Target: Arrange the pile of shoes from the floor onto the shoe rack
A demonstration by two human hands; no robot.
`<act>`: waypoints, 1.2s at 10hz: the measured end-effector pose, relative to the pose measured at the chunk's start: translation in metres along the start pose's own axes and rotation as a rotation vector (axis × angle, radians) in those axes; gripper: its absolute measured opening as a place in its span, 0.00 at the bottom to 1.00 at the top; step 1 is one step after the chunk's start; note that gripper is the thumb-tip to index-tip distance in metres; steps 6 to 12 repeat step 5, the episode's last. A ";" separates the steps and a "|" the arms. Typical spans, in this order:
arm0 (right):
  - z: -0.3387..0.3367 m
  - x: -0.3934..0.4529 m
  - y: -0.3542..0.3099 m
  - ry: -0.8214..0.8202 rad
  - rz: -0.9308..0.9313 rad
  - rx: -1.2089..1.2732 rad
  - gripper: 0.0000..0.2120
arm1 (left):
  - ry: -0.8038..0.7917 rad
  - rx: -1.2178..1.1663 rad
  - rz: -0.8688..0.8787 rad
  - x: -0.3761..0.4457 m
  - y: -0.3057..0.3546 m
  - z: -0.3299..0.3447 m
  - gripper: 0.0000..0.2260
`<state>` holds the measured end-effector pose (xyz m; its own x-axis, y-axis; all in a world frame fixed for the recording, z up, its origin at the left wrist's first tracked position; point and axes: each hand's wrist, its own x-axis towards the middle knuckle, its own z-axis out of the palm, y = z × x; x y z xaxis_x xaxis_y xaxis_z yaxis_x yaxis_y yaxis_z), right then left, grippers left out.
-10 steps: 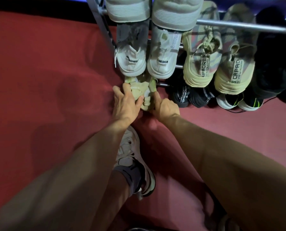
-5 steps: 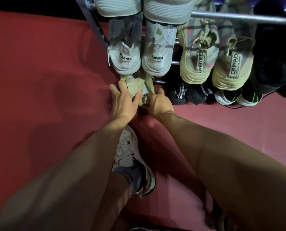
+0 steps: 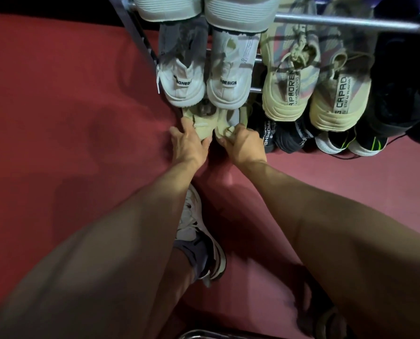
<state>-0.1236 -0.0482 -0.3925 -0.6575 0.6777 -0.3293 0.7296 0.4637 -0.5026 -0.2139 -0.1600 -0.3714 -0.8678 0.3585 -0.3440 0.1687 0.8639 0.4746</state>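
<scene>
Two pale yellow shoes stand side by side at the bottom left of the metal shoe rack (image 3: 346,24), heels toward me. My left hand (image 3: 186,140) grips the heel of the left yellow shoe (image 3: 202,126). My right hand (image 3: 243,145) grips the heel of the right yellow shoe (image 3: 224,123). Their toes are hidden under a pair of white shoes (image 3: 204,84) on the shelf above.
A striped cream pair (image 3: 314,94) sits right of the white pair, with black shoes (image 3: 284,138) and white-green shoes (image 3: 350,143) on the bottom row. Dark shoes (image 3: 404,94) fill the far right. My own foot in a grey-white sneaker (image 3: 199,243) stands on the red floor (image 3: 69,118).
Both hands have pushed the yellow pair further in under the white shoes. The right hand has moved up level with the left, onto its shoe's heel.
</scene>
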 end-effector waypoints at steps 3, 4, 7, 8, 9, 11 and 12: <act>-0.002 -0.011 0.004 -0.053 -0.129 0.053 0.27 | 0.103 -0.124 -0.089 -0.001 0.007 -0.001 0.32; -0.019 -0.021 -0.003 -0.105 -0.132 0.035 0.30 | -0.065 -0.073 -0.108 -0.013 0.012 -0.011 0.40; -0.034 -0.031 -0.005 -0.207 -0.128 0.011 0.26 | -0.143 0.015 -0.124 -0.033 0.013 -0.022 0.38; -0.034 -0.031 -0.005 -0.207 -0.128 0.011 0.26 | -0.143 0.015 -0.124 -0.033 0.013 -0.022 0.38; -0.034 -0.031 -0.005 -0.207 -0.128 0.011 0.26 | -0.143 0.015 -0.124 -0.033 0.013 -0.022 0.38; -0.034 -0.031 -0.005 -0.207 -0.128 0.011 0.26 | -0.143 0.015 -0.124 -0.033 0.013 -0.022 0.38; -0.034 -0.031 -0.005 -0.207 -0.128 0.011 0.26 | -0.143 0.015 -0.124 -0.033 0.013 -0.022 0.38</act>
